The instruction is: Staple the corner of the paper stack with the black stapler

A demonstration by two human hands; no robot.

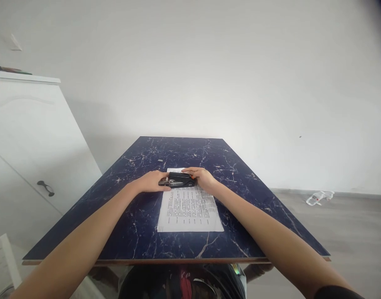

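A black stapler (180, 181) lies sideways across the upper part of some printed white sheets (190, 214) on the dark blue table. Its left end is between the thumb and fingers of my left hand (153, 181). My right hand (203, 179) grips the other end, with a small orange part of the stapler showing by its fingers. Whether the stapler rests on the paper or is held just above it, I cannot tell. Both hands partly cover the top of the sheets.
Beyond the hands, a small pale piece (159, 160) lies on the marble-patterned table (184, 147). A white cabinet (25, 124) stands to the left. On the floor at the right is a clear plastic item (319, 198). The table's front edge is close to my body.
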